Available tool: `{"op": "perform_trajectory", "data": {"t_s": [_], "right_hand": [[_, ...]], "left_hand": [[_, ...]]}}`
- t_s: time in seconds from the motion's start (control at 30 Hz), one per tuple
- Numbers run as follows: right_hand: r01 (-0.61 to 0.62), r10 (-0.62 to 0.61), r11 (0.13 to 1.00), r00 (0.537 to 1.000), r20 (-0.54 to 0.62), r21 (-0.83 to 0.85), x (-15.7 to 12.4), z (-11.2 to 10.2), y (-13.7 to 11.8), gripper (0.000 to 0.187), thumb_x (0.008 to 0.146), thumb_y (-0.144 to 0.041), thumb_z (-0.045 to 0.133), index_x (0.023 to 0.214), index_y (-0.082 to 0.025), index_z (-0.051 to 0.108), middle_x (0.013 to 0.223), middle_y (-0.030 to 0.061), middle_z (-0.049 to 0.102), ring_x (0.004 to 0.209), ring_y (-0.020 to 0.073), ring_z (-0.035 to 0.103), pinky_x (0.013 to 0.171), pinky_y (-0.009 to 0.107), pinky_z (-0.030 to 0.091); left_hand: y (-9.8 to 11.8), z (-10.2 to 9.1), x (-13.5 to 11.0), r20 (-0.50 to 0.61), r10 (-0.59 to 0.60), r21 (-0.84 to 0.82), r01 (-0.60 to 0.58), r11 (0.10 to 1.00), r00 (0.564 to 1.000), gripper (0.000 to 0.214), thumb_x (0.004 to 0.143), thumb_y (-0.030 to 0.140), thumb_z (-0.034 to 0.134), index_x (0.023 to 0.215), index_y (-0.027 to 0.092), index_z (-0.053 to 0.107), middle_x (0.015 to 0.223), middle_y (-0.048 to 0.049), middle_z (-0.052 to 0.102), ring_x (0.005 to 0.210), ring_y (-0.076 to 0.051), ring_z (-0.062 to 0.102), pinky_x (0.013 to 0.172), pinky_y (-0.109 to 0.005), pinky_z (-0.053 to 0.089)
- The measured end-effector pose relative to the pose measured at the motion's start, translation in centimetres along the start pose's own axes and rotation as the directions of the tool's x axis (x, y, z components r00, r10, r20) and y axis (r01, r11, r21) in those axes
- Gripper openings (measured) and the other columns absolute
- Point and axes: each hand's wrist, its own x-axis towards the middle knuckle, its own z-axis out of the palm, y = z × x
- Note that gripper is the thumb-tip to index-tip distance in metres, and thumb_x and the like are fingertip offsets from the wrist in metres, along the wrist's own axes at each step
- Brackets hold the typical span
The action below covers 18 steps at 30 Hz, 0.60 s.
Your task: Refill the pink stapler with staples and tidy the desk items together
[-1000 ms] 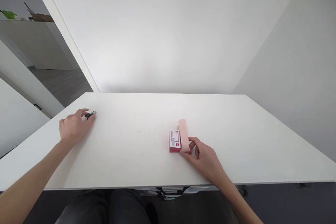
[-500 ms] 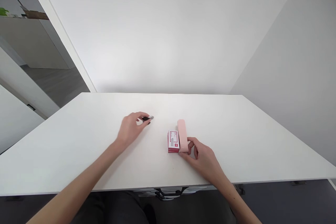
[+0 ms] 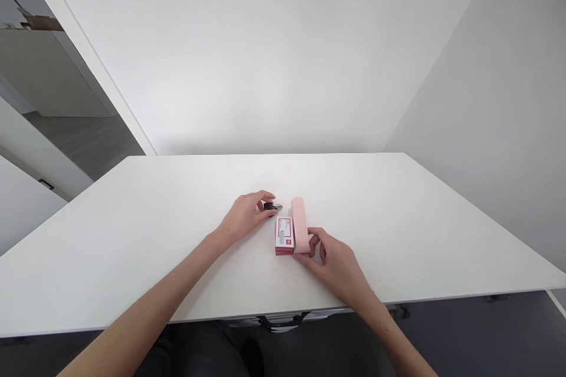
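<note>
My left hand (image 3: 247, 212) has its thumb and fingers around a small black staple remover (image 3: 270, 207) with silver jaws, low over the white table just behind the staple boxes. The stack of red-and-white staple boxes (image 3: 283, 234) lies beside a pale pink stapler (image 3: 300, 225), against its left side. At the stapler's near end, my right hand (image 3: 333, 259) grips it from the right, with the thumb at the front and the other fingers along the side.
The white table (image 3: 186, 200) reaches back to a plain wall (image 3: 274, 59). Below its front edge hangs a black handle (image 3: 283, 323). A doorway at the left opens onto another room with a cabinet (image 3: 53, 76).
My left hand has carried the staple remover to the right and slightly nearer, up to the boxes and stapler. My right hand stays at the stapler; the view has shifted a little.
</note>
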Motion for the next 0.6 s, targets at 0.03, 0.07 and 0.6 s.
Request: {"op": "perform_trajectory", "data": {"t_s": [0.03, 0.07, 0.6], "right_hand": [[-0.003, 0.003, 1.000, 1.000, -0.001, 0.003, 0.0, 0.0, 0.0, 0.034, 0.095, -0.048, 0.065, 0.124, -0.031, 0.064, 0.086, -0.0038, 0.067, 0.065, 0.0175, 0.054, 0.066, 0.032, 0.044], [-0.006, 0.006, 1.000, 1.000, -0.001, 0.005, 0.0, -0.1, 0.0, 0.034, 0.095, -0.048, 0.066, 0.124, -0.031, 0.064, 0.086, -0.0039, 0.067, 0.066, 0.0178, 0.055, 0.066, 0.031, 0.044], [0.018, -0.019, 1.000, 1.000, -0.009, -0.009, -0.1, -0.1, 0.2, 0.034, 0.096, -0.047, 0.066, 0.126, -0.031, 0.063, 0.087, -0.0050, 0.067, 0.064, 0.0164, 0.052, 0.066, 0.031, 0.044]], "left_hand": [[0.0, -0.2, -0.1, 0.020, 0.000, -0.009, 0.000, 1.000, 1.000, 0.037, 0.093, 0.052, 0.064, 0.121, 0.027, 0.068, 0.124, -0.0025, 0.076, 0.092, -0.021, 0.069, 0.086, -0.037, 0.056], [-0.1, -0.4, -0.2, 0.038, -0.001, -0.020, 0.002, 1.000, 0.999, 0.041, 0.092, 0.054, 0.066, 0.123, 0.027, 0.067, 0.126, -0.0026, 0.076, 0.093, -0.021, 0.070, 0.086, -0.037, 0.056], [2.6, -1.1, -2.0, 0.117, -0.163, -0.158, 0.180, 0.971, 0.980, 0.059, 0.105, 0.069, 0.028, 0.131, 0.029, 0.063, 0.116, -0.0021, 0.079, 0.115, -0.025, 0.070, 0.095, -0.038, 0.053]]}}
